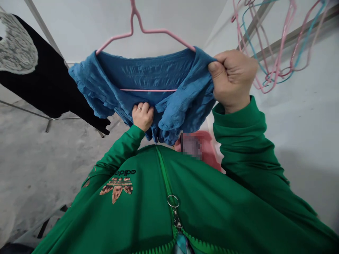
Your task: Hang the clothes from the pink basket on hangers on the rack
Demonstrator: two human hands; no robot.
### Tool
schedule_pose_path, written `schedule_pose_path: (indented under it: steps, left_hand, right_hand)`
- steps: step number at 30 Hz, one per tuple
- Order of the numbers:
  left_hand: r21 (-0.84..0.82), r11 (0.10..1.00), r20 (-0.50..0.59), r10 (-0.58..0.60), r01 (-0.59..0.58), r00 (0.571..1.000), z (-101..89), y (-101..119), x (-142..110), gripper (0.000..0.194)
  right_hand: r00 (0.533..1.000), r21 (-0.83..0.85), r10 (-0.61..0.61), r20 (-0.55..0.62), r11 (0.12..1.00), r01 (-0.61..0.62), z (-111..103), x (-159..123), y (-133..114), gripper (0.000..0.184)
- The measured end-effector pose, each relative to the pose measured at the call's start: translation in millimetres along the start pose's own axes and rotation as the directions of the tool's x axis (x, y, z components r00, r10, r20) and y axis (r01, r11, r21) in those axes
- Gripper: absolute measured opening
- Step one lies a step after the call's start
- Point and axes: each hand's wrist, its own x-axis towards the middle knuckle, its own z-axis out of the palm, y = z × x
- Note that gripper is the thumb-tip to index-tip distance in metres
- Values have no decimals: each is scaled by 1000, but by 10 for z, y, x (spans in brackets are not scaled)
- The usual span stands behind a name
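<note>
A blue crinkled garment [148,81] hangs on a pink wire hanger [144,30] in front of me. My right hand [233,79] is closed in a pinch on the garment's right edge, where the hanger's shoulder ends. My left hand [143,114], with a ring on one finger, is closed on the garment's lower fabric, just under the hanger's bottom bar. Both arms wear green jacket sleeves.
A black garment with a grey lace part [39,70] hangs at the left on a metal rack [39,114]. Several empty pink and blue hangers [275,53] hang at the upper right. A red basin [209,148] lies below. White wall behind, concrete floor at the left.
</note>
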Motion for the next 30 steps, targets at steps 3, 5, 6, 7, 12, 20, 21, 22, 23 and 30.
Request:
schedule_pose_path:
  steps: [3, 5, 6, 7, 12, 20, 21, 22, 23, 30]
  left_hand:
    - [-157, 985, -77, 58, -70, 995, 14, -98, 29, 25]
    - [-292, 945, -119, 120, -150, 986, 35, -163, 16, 28]
    - [-342, 922, -126, 147, -182, 981, 44, -189, 8, 29]
    - [-374, 906, -123, 163, -198, 979, 46, -206, 1, 29]
    - [-369, 905, -71, 198, -210, 978, -210, -162, -55, 26]
    - [-127, 974, -504, 98, -185, 858, -1478, -412, 5, 21]
    - [-74, 989, -534, 69, -128, 843, -1569, -494, 65, 28]
    - [-41, 995, -538, 54, -90, 841, -1633, -571, 130, 36]
    - [-25, 997, -523, 49, -73, 851, -1672, -637, 196, 43]
    - [-17, 987, -308, 147, -160, 940, -1633, -735, 530, 47]
  right_hand:
    - [995, -49, 67, 71, 997, -64, -26, -8, 41, 64]
    - [991, -50, 101, 90, 994, -97, -46, -21, 75, 65]
    - [990, -41, 110, 88, 993, -107, -53, -28, 89, 65]
    - [990, -25, 115, 84, 993, -113, -58, -35, 99, 65]
    - [999, 99, 35, 24, 994, -38, -60, -38, 89, 55]
    - [985, 130, -153, -84, 978, 163, -65, -10, 78, 26]
    - [983, 125, -160, -84, 977, 170, -58, -7, 80, 26]
    - [983, 122, -166, -81, 977, 175, -50, -4, 79, 25]
    - [982, 120, -171, -77, 976, 179, -40, -2, 76, 26]
    - [995, 98, -24, 94, 995, 15, -4, -6, 45, 36]
